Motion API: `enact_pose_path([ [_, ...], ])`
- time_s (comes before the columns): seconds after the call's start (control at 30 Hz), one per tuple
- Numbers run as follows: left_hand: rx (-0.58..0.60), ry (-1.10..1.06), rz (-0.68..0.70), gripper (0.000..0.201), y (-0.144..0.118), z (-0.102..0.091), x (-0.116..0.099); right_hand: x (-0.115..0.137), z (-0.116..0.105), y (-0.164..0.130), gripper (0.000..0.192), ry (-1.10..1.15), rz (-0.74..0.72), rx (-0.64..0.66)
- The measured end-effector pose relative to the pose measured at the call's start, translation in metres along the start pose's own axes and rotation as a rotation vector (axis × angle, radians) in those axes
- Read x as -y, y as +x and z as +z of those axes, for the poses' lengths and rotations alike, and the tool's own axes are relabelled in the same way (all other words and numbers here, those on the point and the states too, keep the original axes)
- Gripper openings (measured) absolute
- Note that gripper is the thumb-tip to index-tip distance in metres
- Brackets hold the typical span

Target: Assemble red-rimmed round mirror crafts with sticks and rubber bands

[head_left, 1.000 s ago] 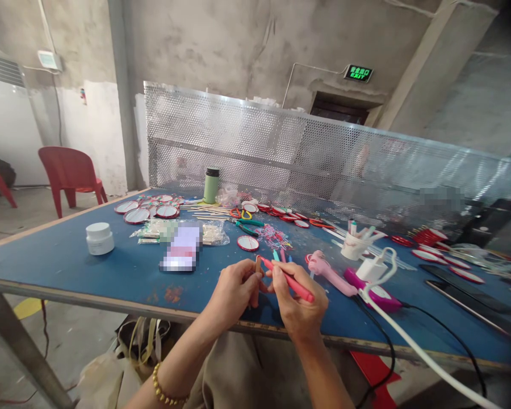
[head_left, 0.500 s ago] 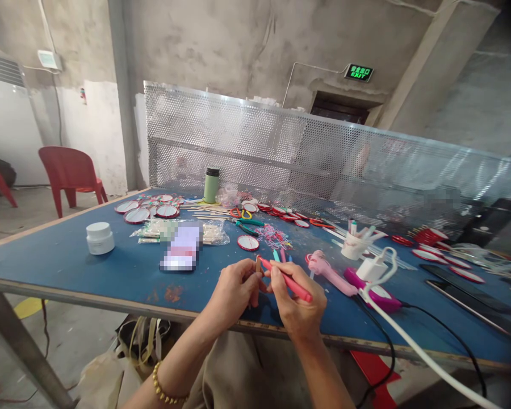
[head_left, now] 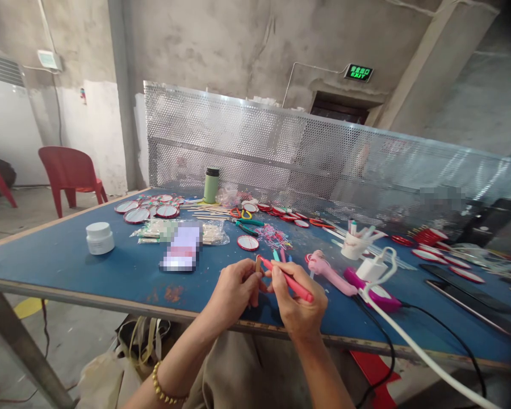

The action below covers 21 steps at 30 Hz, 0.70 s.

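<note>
Near the table's front edge my left hand (head_left: 237, 291) pinches a small wooden stick (head_left: 258, 264) upright between thumb and fingers. A red marker pen (head_left: 297, 287) lies in my right hand (head_left: 301, 307), held like a pencil, its tip at the top of the stick. Whether the tip touches the wood I cannot tell. Just beyond my hands are a round red-rimmed disc (head_left: 247, 243), a turquoise pen (head_left: 276, 255) and a pile of thin coloured strands (head_left: 274, 235). To the right lies a pink glue gun (head_left: 332, 274).
On the blue table (head_left: 132, 284) lie a lit phone (head_left: 182, 245), a white jar (head_left: 100, 238), pliers (head_left: 246, 228), a green bottle (head_left: 212, 185) and several red-rimmed discs (head_left: 137, 215). At the right, a purple power strip (head_left: 381, 296) trails cables beside a pen cup (head_left: 352, 246). A perforated metal screen (head_left: 238, 142) stands behind.
Almost nothing differs. My right hand and the red marker pen have shifted very slightly; my left hand keeps its hold on the stick.
</note>
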<state>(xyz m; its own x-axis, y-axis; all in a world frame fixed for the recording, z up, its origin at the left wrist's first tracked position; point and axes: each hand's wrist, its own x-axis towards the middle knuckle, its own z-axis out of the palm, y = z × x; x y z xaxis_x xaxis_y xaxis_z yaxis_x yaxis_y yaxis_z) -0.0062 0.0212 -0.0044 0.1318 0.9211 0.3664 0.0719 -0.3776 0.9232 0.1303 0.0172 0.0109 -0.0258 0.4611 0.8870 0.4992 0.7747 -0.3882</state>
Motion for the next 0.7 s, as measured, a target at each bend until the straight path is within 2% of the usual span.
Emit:
enact_pose_path([
  [0.7,0.003,0.020,0.007,0.025,-0.0004,-0.0017,-0.0015,-0.0011,0.0001,-0.0006,0.011,-0.009,-0.022,-0.015],
])
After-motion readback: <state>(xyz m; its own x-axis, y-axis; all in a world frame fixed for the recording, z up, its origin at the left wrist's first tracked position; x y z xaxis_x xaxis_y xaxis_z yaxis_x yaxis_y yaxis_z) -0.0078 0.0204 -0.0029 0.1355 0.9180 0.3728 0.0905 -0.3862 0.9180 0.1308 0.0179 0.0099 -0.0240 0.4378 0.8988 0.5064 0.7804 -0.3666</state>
